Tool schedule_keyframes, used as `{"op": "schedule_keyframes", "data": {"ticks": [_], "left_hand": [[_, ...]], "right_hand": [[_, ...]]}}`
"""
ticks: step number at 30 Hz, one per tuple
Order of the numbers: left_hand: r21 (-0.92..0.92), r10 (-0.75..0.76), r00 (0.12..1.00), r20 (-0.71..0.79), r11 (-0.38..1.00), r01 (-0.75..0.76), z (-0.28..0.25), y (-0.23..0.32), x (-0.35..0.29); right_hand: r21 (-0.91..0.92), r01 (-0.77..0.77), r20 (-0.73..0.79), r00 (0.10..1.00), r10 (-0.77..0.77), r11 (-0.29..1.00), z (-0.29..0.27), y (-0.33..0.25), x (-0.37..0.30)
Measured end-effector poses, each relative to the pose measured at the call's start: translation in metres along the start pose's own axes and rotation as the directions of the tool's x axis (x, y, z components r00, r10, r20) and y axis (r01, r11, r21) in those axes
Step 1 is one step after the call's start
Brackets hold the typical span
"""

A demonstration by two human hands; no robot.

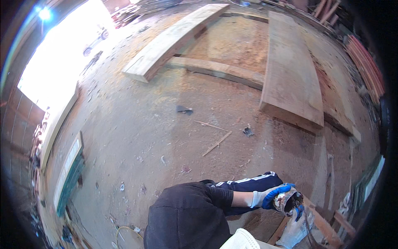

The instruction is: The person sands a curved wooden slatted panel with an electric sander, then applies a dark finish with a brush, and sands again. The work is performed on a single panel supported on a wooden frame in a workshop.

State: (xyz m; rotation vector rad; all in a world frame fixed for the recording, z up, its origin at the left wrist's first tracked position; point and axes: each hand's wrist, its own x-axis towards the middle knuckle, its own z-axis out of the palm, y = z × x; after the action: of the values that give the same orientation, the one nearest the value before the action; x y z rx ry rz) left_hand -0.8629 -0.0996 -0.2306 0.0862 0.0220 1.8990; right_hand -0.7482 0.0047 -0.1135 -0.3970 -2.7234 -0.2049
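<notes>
The left hand (269,196), in a white glove with blue-coated fingers, is closed around the rim of a small rusty, paint-stained tin (287,201), which is gripped near the lower right of the view. The right hand (295,228), gloved the same way, is seen just below the tin, with its fingertips raised against the tin's underside; how firmly it is closed cannot be told, since part of it is hidden by the tin and by the picture's edge. The tin is held above a reddish wooden frame (321,222) that lies at the lower right.

A black top and dark trousers with white side stripes are worn by the person, whose body fills the lower middle of the view. The floor (137,124) is covered with sawdust and scattered chips, and a thin stick (217,143) is seen lying on it, well apart from the hands. Farther off, a wide plank (290,70) and a long thick beam (174,39) are laid across a lower beam (215,70). At the left, a green-edged panel (68,174) is propped near the bright doorway (62,54).
</notes>
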Motion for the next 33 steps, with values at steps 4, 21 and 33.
{"op": "schedule_keyframes", "data": {"ticks": [4,21,33], "left_hand": [[0.070,0.121,0.992,-0.021,0.990,-0.119,0.024,0.009,-0.004],[0.818,0.252,0.965,0.071,0.539,-0.201,0.049,0.031,0.009],[0.120,-0.055,0.911,-0.410,0.986,0.114,0.025,-0.021,0.029]], "right_hand": [[0.118,0.089,0.022,0.995,-0.092,0.989,-0.012,0.000,0.020],[0.270,0.061,0.036,0.997,-0.073,0.961,0.028,0.022,0.009],[0.658,-0.376,0.064,0.892,0.448,0.653,-0.039,0.044,-0.025]]}}
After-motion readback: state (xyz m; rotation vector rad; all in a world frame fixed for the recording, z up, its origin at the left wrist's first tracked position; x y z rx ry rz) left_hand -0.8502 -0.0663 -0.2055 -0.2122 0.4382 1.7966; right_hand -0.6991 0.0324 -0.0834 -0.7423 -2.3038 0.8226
